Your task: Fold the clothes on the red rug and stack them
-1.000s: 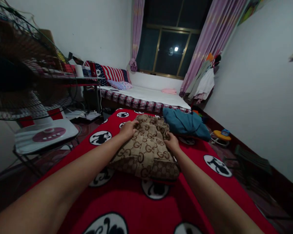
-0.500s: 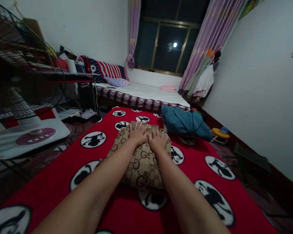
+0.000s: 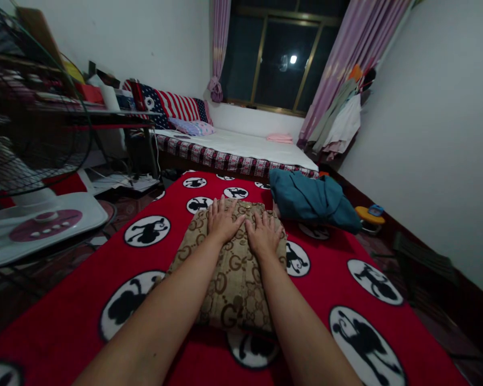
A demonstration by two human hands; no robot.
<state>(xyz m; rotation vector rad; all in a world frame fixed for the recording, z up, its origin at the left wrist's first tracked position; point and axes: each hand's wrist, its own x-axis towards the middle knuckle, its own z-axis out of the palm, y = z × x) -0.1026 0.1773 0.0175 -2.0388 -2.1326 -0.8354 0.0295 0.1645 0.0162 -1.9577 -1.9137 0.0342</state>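
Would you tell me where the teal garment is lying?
The teal garment lies on the red blanket, ahead-right of the folded brown garment, before the bed.

Red blanket (image 3: pixel 330 268) with black-and-white round cartoon prints covers the near surface. Teal garment (image 3: pixel 312 199) lies bunched at its far right edge. Beyond it, a bed (image 3: pixel 241 150) with a white sheet, a pink folded cloth (image 3: pixel 279 138), a striped flag-pattern pillow (image 3: pixel 177 104). Dark window (image 3: pixel 279 59) flanked by purple curtains (image 3: pixel 348 69). Clothes (image 3: pixel 340 126) hang at right. Fan (image 3: pixel 32 134) with white base at left. Yellow toy (image 3: pixel 369 215) on floor by the wall.
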